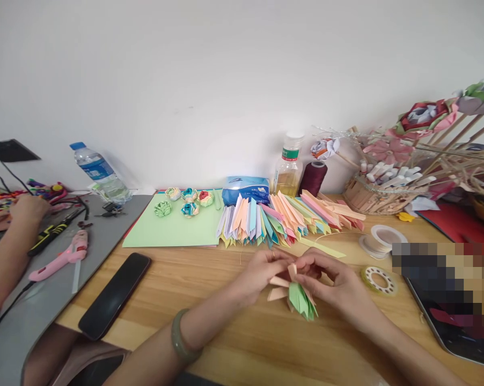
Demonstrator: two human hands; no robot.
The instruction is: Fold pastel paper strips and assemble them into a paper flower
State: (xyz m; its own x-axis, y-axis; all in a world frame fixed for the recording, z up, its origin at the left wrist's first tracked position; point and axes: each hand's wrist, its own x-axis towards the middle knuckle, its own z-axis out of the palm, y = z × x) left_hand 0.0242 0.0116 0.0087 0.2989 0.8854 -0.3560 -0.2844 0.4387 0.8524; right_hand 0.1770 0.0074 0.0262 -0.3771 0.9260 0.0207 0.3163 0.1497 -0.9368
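Note:
Near the front middle of the wooden table (234, 332), a bundle of folded green and peach paper pieces (301, 301) is held up between both hands. My left hand (266, 272), on the arm with a jade-coloured bangle (181, 338), pinches the bundle from the left. From the right, my right hand (330, 276) grips the same bundle, thumb and fingers closed on its upper part. Behind the hands lies a row of folded coloured paper pieces (250, 220). Small paper flowers (189, 209) rest on green sheets (165, 233).
A black phone (115, 295) lies left, a tablet (451, 321) right. Spools (382, 241) and a tape roll (379, 280) sit beside my right hand. Behind stand a bottle (288, 166) and a basket (381, 187). Another person's hands (27, 212) are far left, near a pink glue gun (67, 257).

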